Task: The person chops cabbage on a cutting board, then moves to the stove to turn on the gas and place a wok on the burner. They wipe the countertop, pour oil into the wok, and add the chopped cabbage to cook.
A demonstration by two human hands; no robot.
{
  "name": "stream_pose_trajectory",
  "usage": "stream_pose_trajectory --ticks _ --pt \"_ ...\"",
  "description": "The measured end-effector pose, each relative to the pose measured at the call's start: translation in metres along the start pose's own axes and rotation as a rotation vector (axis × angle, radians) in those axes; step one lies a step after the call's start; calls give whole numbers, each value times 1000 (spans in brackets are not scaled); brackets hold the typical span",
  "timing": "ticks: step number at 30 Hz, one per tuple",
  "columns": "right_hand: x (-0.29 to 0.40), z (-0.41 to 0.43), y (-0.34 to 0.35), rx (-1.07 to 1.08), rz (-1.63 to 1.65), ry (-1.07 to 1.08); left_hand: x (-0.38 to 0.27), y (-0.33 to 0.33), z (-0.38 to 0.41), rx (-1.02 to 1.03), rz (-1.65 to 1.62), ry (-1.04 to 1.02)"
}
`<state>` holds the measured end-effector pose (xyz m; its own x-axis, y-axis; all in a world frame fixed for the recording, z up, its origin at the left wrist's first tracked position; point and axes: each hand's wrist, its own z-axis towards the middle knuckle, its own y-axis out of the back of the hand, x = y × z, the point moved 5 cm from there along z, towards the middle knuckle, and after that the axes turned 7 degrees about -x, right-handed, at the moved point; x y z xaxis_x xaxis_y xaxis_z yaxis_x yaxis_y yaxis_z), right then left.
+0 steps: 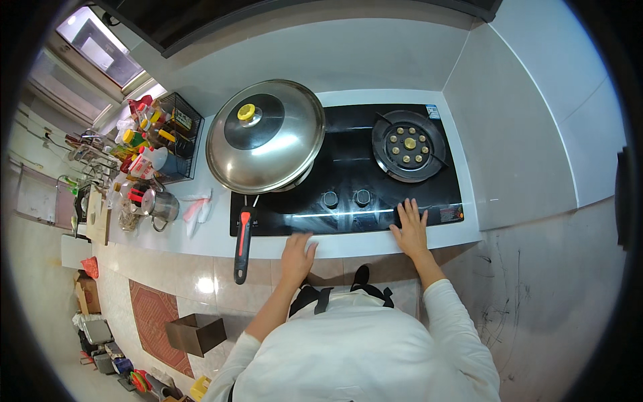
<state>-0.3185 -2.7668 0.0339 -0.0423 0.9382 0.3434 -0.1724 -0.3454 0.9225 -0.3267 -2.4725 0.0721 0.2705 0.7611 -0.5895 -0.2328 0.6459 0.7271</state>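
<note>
My right hand [413,231] lies with spread fingers over the front right of a black glass gas hob [346,156], holding nothing. At the hob's front edge is my left hand [297,257], empty and slightly blurred, its fingers over the white countertop [351,247]. On the left burner stands a wok with a domed steel lid [296,125], which has a yellow knob [246,112]. The wok's black and red handle [243,246] points towards me, left of my left hand. The right burner [409,145] is bare. Two control knobs [346,199] sit between my hands.
Left of the wok, a black wire basket [193,151] holds several bottles. A steel pot [163,205] and a white and pink cloth [198,208] lie nearby. A brown box [196,334] and a red mat [150,316] are on the floor. Tiled wall [522,115] bounds the right.
</note>
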Motion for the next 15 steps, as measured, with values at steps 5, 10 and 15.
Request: stream_pose_trajectory --ticks 5,10,15 --pt "22 4 16 -170 311 63 -7 -32 52 114 58 228" --pt "80 26 8 -78 420 131 -2 -27 6 87 69 290" --pt "134 66 -7 47 226 209 36 0 -83 96 75 408"
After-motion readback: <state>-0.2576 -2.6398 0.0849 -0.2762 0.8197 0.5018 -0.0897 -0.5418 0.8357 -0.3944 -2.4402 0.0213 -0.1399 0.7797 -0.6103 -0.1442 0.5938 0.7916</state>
